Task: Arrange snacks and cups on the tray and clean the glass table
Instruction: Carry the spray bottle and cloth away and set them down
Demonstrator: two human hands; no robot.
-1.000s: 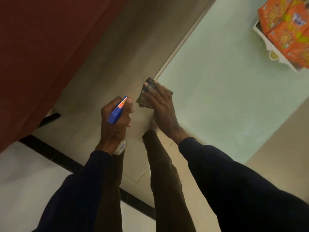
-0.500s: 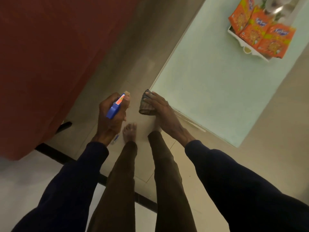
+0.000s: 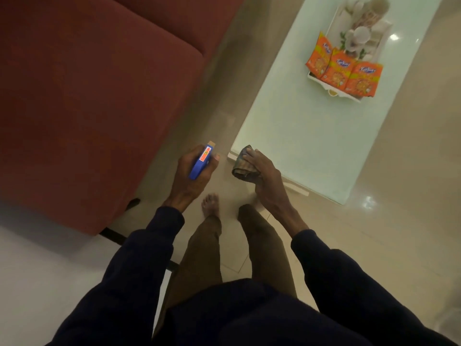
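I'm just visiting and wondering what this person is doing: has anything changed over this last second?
Mostly the view: the head lifted, bringing more of the white tray and orange snack packets into sight. The right hand, earlier flat on the folded dark cloth, now grips it at the same near corner of the pale green glass table. The left hand still holds the blue spray bottle.

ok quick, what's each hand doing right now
left hand grips the blue spray bottle
right hand holds the cloth at a corner of the glass table

Three orange snack packets lean in the white tray beside a white cup on the pale glass table.
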